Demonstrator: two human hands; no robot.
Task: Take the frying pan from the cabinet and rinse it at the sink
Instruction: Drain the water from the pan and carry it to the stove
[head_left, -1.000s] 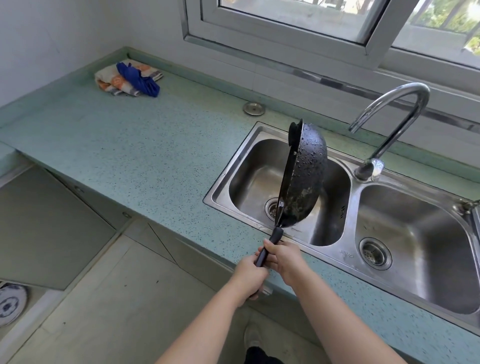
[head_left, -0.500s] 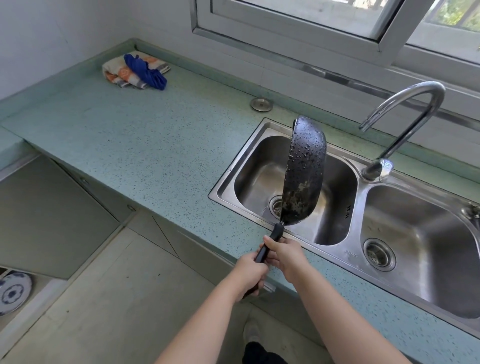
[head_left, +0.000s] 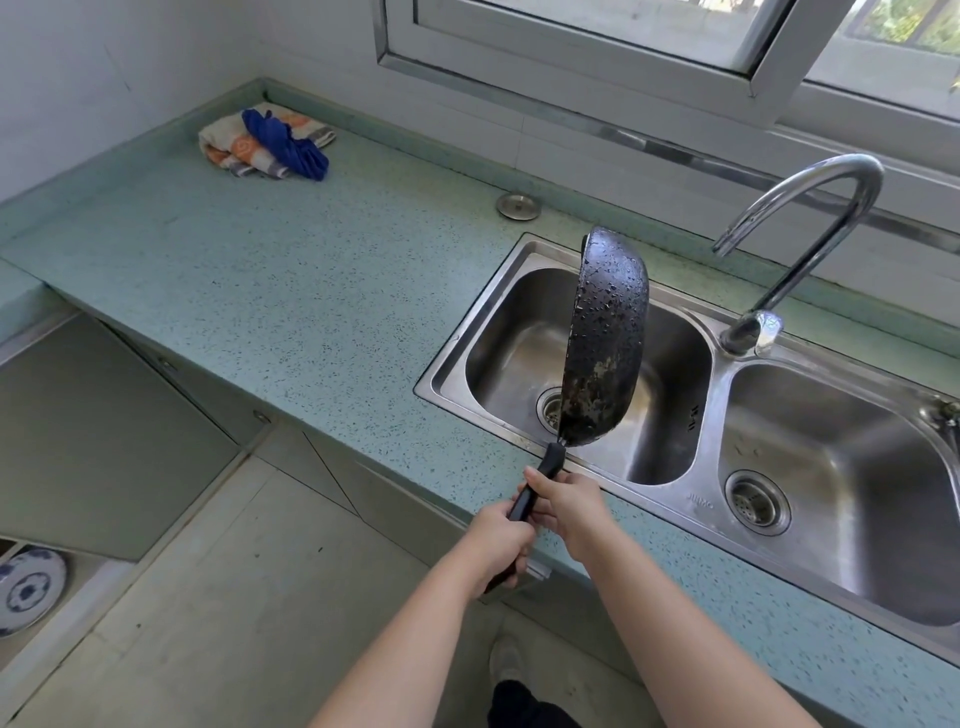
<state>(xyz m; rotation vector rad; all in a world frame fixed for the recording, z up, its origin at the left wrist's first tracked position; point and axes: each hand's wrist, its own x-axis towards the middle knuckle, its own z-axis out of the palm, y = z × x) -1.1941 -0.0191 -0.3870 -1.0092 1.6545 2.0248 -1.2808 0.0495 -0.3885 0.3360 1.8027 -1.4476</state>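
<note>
A black frying pan, wet with droplets on its underside, stands on edge above the left basin of a steel double sink. Its dark handle points down toward me. My left hand grips the lower end of the handle and my right hand grips just above it. The curved chrome tap rises behind the divider between the basins, its spout to the right of the pan; no water runs from it.
A green speckled countertop runs left from the sink. Crumpled cloths, one blue, lie in the back corner. A round metal cap sits behind the sink. An open cabinet door and a blue-patterned plate are low left.
The pan has stayed on edge over the left basin, tilting slightly more upright. My view has shifted a little; both hands keep their grip.
</note>
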